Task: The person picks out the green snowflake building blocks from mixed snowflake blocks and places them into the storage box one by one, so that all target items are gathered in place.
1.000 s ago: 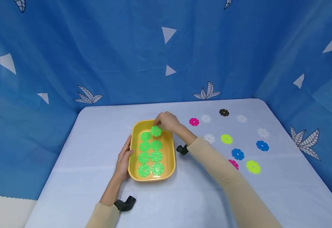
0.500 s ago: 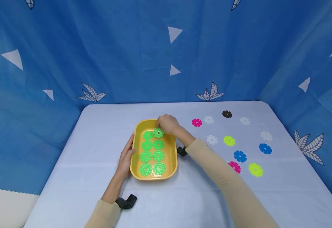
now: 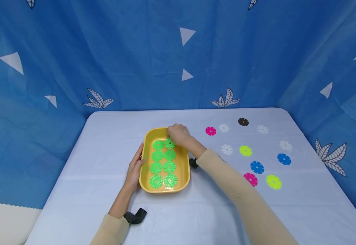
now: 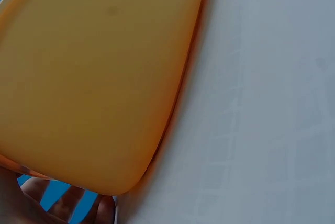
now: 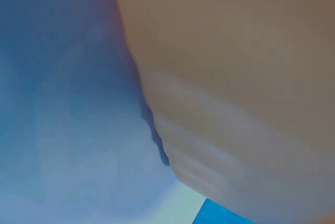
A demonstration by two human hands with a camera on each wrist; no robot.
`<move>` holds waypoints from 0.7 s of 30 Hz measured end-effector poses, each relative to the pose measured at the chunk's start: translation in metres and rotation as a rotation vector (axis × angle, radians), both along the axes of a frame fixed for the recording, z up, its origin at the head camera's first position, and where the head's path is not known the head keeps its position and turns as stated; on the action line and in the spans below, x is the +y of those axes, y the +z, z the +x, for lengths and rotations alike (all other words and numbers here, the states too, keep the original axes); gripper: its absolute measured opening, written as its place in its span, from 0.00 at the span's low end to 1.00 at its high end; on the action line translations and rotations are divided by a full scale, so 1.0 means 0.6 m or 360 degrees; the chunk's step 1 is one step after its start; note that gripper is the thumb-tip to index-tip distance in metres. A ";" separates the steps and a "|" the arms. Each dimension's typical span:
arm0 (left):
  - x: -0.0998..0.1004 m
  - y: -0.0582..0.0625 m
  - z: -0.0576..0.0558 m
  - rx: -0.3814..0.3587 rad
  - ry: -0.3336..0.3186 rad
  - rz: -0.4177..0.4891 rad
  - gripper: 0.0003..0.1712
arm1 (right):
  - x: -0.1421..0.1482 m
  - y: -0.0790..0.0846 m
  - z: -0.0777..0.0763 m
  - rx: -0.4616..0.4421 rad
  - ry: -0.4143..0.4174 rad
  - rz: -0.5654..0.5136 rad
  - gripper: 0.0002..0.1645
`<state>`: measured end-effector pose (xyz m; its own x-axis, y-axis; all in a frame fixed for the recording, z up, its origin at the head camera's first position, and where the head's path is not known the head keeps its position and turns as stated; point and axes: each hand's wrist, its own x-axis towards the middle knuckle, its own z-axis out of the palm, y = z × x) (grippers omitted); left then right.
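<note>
A yellow plastic tray (image 3: 164,191) stands on the white-covered table, with green snowflake discs (image 3: 170,166) lying in two columns inside. My left hand (image 3: 133,173) grips its left side, thumb over the rim and fingers along the outer wall. In the left wrist view, the fingers of that hand (image 4: 57,205) show below the tray wall (image 4: 104,88). My right hand (image 3: 179,134) reaches over the far right corner and pinches the far edge of a green snowflake disc (image 3: 170,143) at the head of the right column. Its fingertips are partly hidden.
To the right lie loose discs: pink (image 3: 210,131), white (image 3: 226,149), black (image 3: 243,121), yellow (image 3: 246,150) and blue (image 3: 257,167). A blue curtain (image 3: 141,54) hangs behind the table. A broad blurred tan surface (image 5: 225,67) fills much of the right wrist view.
My right hand has lowered the green disc into the far right spot of the tray, where it now sits beside its neighbour. My left hand keeps its grip on the tray.
</note>
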<state>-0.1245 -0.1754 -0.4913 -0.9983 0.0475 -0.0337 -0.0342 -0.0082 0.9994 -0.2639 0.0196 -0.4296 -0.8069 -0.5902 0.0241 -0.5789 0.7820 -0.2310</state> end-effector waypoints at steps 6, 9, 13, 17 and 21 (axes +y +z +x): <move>0.000 0.000 0.002 -0.0014 0.0008 -0.0007 0.34 | -0.004 -0.005 0.004 0.0041 -0.0024 0.0052 0.29; -0.001 0.000 0.003 -0.0016 0.0009 -0.0009 0.34 | -0.005 -0.006 0.008 0.0088 -0.0031 0.0091 0.29; -0.001 0.002 0.004 -0.0009 0.0002 -0.0012 0.33 | -0.005 -0.004 0.014 0.0137 -0.0034 0.0122 0.29; -0.001 0.003 0.004 -0.0014 0.0007 -0.0013 0.33 | 0.000 0.004 0.020 0.0102 -0.0029 0.0095 0.22; 0.000 0.003 0.004 -0.0014 0.0018 -0.0013 0.33 | 0.021 0.018 0.028 0.0046 0.0006 -0.0105 0.17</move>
